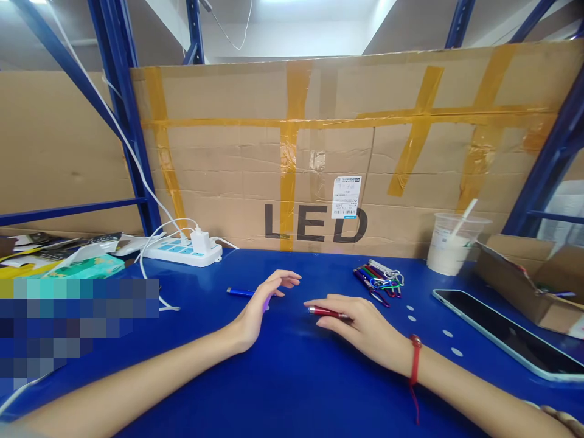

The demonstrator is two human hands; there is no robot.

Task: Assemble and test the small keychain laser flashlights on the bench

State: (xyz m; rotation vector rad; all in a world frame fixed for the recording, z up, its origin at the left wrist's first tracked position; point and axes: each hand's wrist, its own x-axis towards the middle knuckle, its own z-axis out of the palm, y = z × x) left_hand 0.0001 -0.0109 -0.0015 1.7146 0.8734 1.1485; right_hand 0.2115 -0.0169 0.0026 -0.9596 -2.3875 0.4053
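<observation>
My left hand (259, 313) is raised on its edge above the blue tabletop, fingers stretched out and apart from the thumb. Behind it lies a slim blue tube with a silver end (240, 292); a bit of purple shows at the palm, the rest hidden. My right hand (360, 322), with a red cord bracelet (415, 353), holds a short red metal tube with a silver tip (325, 312) between thumb and fingers. Its far end is hidden under the palm. Beyond the right hand lies a pile of coloured slim tubes with carabiner clips (378, 280).
A phone (506, 328), an open cardboard box (538, 298) and a plastic cup with a straw (451, 246) stand at the right. A white power strip (182, 250) with cables sits back left, near packaging (82, 258). A tall cardboard sheet (228, 164) closes off the back.
</observation>
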